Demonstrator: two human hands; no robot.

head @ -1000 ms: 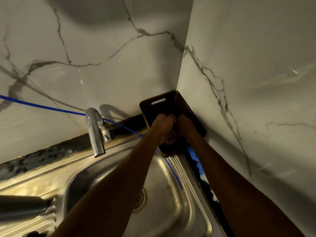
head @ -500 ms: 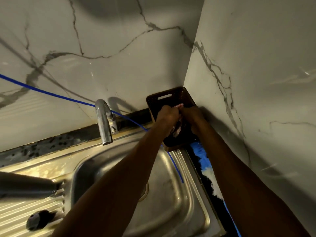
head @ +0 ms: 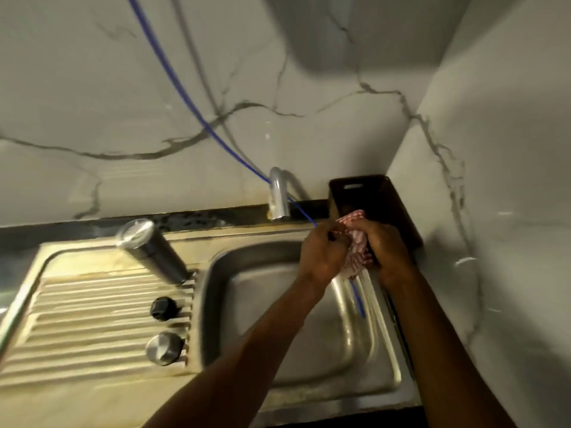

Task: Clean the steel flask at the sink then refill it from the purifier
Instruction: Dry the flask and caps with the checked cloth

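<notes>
Both hands together over the right rear corner of the sink basin (head: 293, 319), just in front of the dark plastic basket (head: 380, 199) standing in the wall corner. Left hand (head: 324, 254) and right hand (head: 386, 248) each curled around a red-and-white checked cloth (head: 357, 257), bunched between them. Steel flask (head: 154, 251) apart from both hands, standing on the ribbed drainboard (head: 92, 319) to the left of the basin, with a clear top surface; open or closed not possible to tell. Near it a black cap (head: 163, 308) and a steel lid (head: 165, 349), lying separately. Tap (head: 278, 196) behind the basin, a blue tube (head: 185, 97) running past it. Judging the flask: rigid, probably light if empty, smooth and likely slippery when wet. Best taken around the middle of the body with a full wrap of the fingers, not by the rim. Cloth soft and limp, easy to press around the round wall.
</notes>
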